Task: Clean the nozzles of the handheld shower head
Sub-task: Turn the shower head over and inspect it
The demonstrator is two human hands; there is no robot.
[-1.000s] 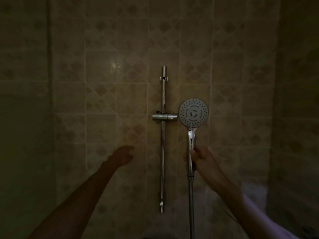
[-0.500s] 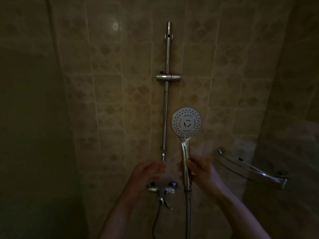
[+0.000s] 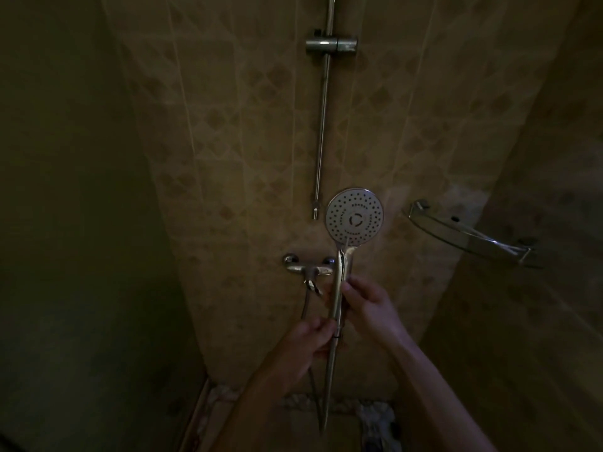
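Both hands gripped the shower head [image 3: 354,217] by its handle: the right hand [image 3: 367,303] upper, the left hand [image 3: 310,337] just below, near the hose [image 3: 329,380]. Its nozzles faced the person above them, likely for inspection before cleaning.

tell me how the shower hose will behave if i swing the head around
Likely floppy: the shower hose hangs slack below the handle. Its shiny metal probably slides easily. It may tug slightly on the shower head.
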